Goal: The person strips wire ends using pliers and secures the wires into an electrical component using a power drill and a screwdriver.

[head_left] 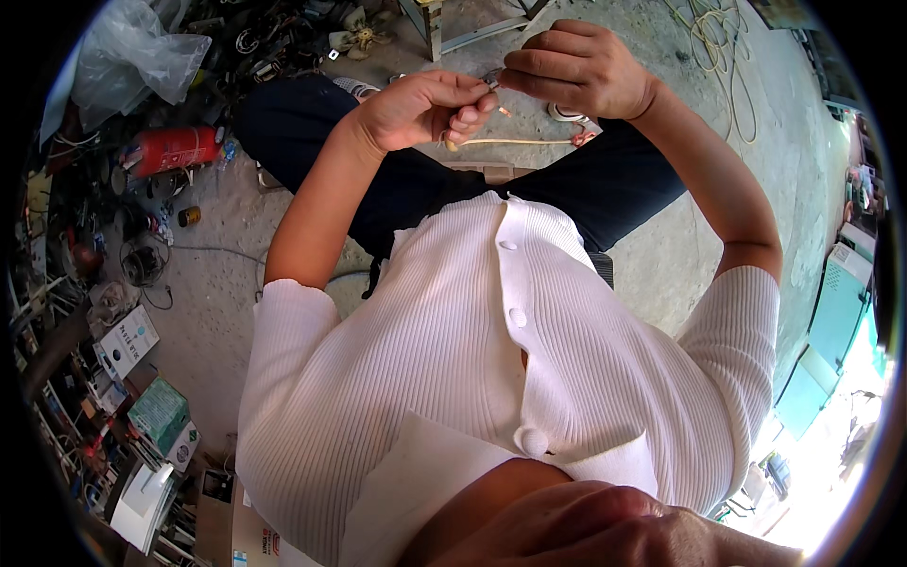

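In front of me, above my knees, my left hand (425,107) and my right hand (586,68) meet at the fingertips. Between them is a small dark metal-looking piece (491,79), too small to name. My left thumb and forefinger pinch it from one side, with the other fingers curled beneath. The right fingers are pressed together at its other side; what part they hold is mostly hidden. A small orange-and-white bit (505,111) shows just below the left fingertips. Under the hands, a thin tan stick (520,142) with a reddish end lies low between my legs.
At left, a red cylinder (175,149), a clear plastic bag (142,61) and cluttered parts line the concrete floor. Boxes (161,414) stand lower left. A metal stand leg (433,33) rises ahead. A pale hose (727,57) lies coiled at far right, near teal cabinets (836,302).
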`<state>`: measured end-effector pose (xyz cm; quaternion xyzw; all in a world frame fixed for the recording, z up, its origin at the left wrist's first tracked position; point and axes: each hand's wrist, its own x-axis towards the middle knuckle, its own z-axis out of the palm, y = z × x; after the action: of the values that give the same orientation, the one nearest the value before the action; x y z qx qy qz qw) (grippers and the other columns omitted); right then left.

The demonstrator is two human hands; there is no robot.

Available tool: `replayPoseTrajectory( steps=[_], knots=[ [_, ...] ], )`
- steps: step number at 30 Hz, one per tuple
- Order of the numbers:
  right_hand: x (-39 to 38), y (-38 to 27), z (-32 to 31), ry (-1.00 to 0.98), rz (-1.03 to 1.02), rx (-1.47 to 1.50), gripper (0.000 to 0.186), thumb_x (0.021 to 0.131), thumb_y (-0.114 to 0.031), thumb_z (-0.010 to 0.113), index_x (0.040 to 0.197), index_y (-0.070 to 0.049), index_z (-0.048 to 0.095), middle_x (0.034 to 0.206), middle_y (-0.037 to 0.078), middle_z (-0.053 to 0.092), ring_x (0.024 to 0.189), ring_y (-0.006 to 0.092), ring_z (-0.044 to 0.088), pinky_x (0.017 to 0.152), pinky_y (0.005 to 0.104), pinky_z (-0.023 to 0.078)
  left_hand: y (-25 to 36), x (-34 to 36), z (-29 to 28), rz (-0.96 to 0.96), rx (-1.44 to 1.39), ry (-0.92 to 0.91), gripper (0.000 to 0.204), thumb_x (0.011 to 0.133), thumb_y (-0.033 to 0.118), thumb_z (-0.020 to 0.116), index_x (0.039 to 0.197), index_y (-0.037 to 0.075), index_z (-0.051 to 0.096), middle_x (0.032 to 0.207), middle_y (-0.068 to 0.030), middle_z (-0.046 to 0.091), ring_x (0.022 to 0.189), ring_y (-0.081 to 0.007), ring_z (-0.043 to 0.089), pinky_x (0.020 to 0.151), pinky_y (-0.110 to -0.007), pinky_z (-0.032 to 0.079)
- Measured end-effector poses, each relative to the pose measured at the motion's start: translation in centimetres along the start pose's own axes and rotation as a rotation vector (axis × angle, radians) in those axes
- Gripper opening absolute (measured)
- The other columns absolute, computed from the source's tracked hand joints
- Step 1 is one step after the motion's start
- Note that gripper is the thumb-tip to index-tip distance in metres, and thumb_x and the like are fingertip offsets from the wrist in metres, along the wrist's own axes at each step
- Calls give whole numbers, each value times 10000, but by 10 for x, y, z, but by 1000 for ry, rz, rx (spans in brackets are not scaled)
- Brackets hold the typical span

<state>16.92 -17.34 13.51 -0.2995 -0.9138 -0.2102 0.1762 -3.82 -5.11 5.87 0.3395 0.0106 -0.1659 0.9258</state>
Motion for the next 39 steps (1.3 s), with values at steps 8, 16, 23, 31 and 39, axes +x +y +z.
replayPoseTrajectory(
  steps=[8,16,23,31,39],
  knots=[
    [-1,0,-3,-54,-22,-20,357,704,-124,700,1060,-97,700,1015,35,627,795,168,613,679,279,496,0,-2,6,15,100,198,295,935,266,599,1041,-2,658,764,23,583,645,-57,470,581,-170,388],
    [-19,-3,8,-102,31,2,351,701,-126,718,1049,-94,695,1006,41,627,803,173,618,695,290,513,-4,3,14,132,444,443,273,879,262,682,1018,29,709,825,-11,669,657,-49,520,582,-184,411],
    [-23,-17,20,-64,357,217,217,764,-84,710,980,-74,699,897,45,638,753,203,630,658,301,526,-6,6,16,261,830,614,199,843,211,717,964,54,738,807,-12,693,670,-67,568,581,-207,448],
    [-15,-45,26,-14,1191,837,59,805,-43,690,850,-71,717,790,62,647,693,256,629,627,312,517,-22,11,16,766,1715,808,191,888,204,666,974,44,727,799,0,688,732,-122,624,630,-257,489],
    [-8,-20,5,12,438,302,209,750,-36,711,950,-94,697,917,36,655,841,192,615,742,317,459,4,4,15,43,400,233,414,997,330,475,1180,-17,606,1013,-48,638,849,-98,561,792,-227,465]
  ],
)
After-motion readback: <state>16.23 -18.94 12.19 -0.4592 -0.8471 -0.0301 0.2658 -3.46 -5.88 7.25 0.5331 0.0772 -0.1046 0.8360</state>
